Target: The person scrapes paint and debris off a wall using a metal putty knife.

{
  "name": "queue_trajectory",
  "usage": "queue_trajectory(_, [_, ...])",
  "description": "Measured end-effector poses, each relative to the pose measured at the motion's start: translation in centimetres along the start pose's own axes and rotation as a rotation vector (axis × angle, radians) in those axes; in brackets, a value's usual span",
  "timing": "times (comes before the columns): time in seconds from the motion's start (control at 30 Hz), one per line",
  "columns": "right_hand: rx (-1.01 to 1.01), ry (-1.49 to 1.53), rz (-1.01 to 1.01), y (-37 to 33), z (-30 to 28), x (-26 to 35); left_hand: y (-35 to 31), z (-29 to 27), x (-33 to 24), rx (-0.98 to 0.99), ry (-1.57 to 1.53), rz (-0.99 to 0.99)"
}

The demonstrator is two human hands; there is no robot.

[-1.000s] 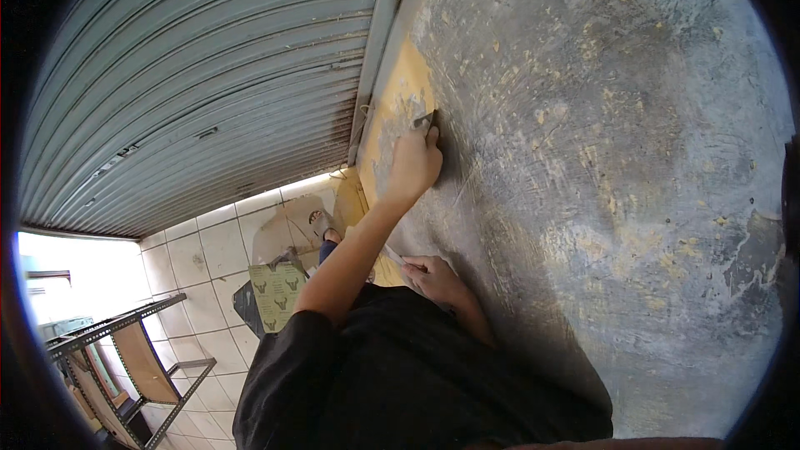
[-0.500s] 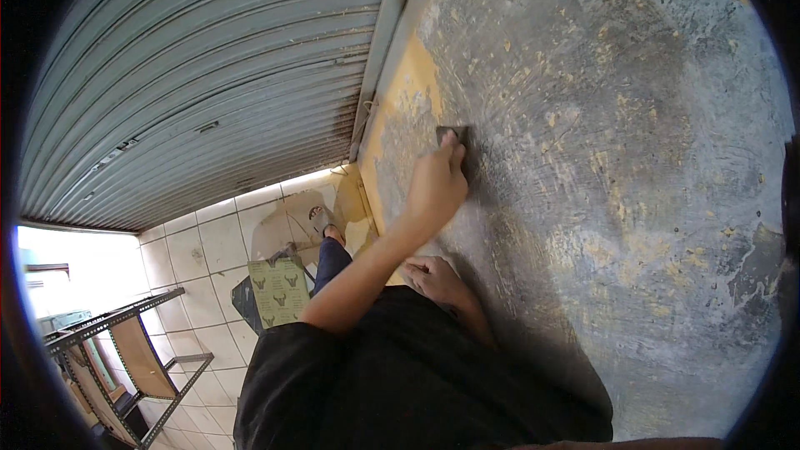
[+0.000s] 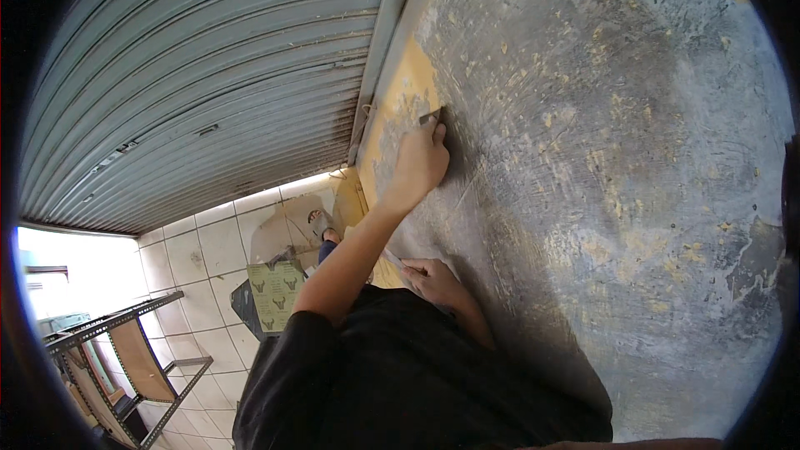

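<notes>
My left hand (image 3: 421, 158) reaches up to the wall (image 3: 583, 200) with its fingers closed on a small dark flat piece (image 3: 432, 117). The piece lies against the surface, by the border between yellow paint and bare grey plaster. Whether it is a blade or a folded abrasive sheet I cannot tell. Lower down, close to my body, my right hand (image 3: 435, 282) is curled near the wall. A thin pale strip (image 3: 392, 259) sticks out from its fingers; most of it is hidden.
A ribbed grey metal shutter (image 3: 233, 75) meets the wall on the left. On the tiled floor (image 3: 200, 258) lies a yellowish sheet (image 3: 277, 293) printed with dark animal heads, over something dark. A slotted metal frame (image 3: 158, 367) stands at lower left. My sandalled foot (image 3: 321, 223) is near the wall's base.
My left hand has slid left and slightly up along the wall, with the dark piece now tilted. The right hand has hardly moved; the pale strip by it now shows.
</notes>
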State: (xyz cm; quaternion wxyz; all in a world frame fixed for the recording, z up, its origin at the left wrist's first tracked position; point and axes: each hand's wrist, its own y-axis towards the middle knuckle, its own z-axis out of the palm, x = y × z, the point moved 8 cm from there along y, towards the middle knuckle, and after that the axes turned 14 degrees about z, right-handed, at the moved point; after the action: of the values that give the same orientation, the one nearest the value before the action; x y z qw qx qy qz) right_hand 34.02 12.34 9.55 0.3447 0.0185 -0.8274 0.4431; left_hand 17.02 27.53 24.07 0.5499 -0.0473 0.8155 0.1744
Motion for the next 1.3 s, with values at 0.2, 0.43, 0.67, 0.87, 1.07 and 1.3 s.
queue_trajectory(0.2, [-0.029,-0.033,-0.059,0.4,0.0,-0.6,-3.1,0.1,-3.9,0.033,-0.069,0.075])
queue_trajectory(0.43, [-0.023,-0.009,-0.070,2.7,0.4,-5.2,-5.5,3.3,-6.3,-0.056,-0.083,0.256])
queue_trajectory(0.67, [-0.089,0.012,-0.118,-0.4,-0.5,0.2,2.5,-1.4,-3.4,0.093,-0.022,0.084])
queue_trajectory(0.87, [0.056,-0.057,0.049,0.2,0.3,-1.3,-5.2,4.6,-0.8,-0.087,0.011,0.455])
queue_trajectory(1.07, [-0.039,0.021,-0.068,0.4,0.0,-0.4,1.8,-0.5,-3.1,-0.244,0.050,0.496])
queue_trajectory(1.3, [0.010,-0.037,0.014,0.5,-0.1,-1.0,-3.7,1.7,-4.5,-0.234,0.038,0.526])
